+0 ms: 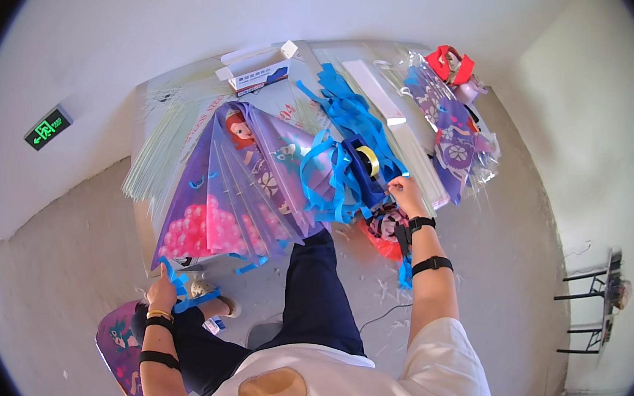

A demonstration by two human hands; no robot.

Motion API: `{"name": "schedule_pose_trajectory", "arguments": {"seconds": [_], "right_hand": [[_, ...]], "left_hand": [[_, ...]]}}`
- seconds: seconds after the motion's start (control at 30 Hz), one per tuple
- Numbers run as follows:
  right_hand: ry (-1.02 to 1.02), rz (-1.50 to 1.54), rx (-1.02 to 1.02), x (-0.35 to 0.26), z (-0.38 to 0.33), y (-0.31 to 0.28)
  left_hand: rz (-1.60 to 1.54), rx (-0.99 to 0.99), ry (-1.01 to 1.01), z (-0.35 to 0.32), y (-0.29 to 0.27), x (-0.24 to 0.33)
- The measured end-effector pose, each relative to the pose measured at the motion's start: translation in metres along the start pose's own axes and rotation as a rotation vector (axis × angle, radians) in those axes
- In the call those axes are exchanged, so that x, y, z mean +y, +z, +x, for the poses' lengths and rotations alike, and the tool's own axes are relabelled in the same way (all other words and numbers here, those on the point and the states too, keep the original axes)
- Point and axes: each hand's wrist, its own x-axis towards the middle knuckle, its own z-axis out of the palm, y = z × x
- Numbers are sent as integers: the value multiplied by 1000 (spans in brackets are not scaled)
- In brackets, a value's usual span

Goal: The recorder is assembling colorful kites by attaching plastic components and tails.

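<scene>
A purple printed kite (262, 170), with a cartoon figure and pink balloons on it, is spread over the near part of the table. At its lower left corner my left hand (163, 288) is closed on a blue ribbon (185, 287). My right hand (407, 199) is beside a blue tape dispenser (368, 184) with a yellow tape roll (369, 160). Its fingers are pinched together, and anything between them is too small to make out. Loose blue ribbons (349, 98) lie around and behind the dispenser.
Thin pale rods (161, 141) lie at the table's left. An open white box (257, 70) stands at the back. Long white boxes (421, 166) lie right of the ribbons, beside plastic-wrapped purple kites (456, 139). A red bag (383, 244) hangs at the near edge. Another purple kite (120, 343) is by my left leg.
</scene>
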Motion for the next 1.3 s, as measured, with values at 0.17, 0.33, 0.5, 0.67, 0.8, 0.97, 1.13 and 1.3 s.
{"name": "schedule_pose_trajectory", "arguments": {"seconds": [0.17, 0.33, 0.5, 0.67, 0.8, 0.97, 1.13, 1.3], "right_hand": [[93, 141, -78, -21, 4, -3], [288, 413, -106, -15, 0, -14], [254, 343, -167, -27, -7, -19], [207, 398, -216, -7, -10, -19], [341, 379, -238, 4, -14, -14], [860, 792, -463, 26, -45, -22], [835, 1126, -405, 7, -82, -15], [719, 1195, -264, -6, -77, -1]], "left_hand": [[0, -34, -33, 1, -2, -6], [-7, -47, -47, 5, -4, 1], [-5, -7, -39, 6, 1, -9], [14, 2, -21, 11, 5, -7], [12, 6, -18, 10, 5, -8], [3, -4, -26, 11, 3, -3], [-8, 17, -24, 6, 6, -10], [-7, 8, -38, 7, 8, -8]]}}
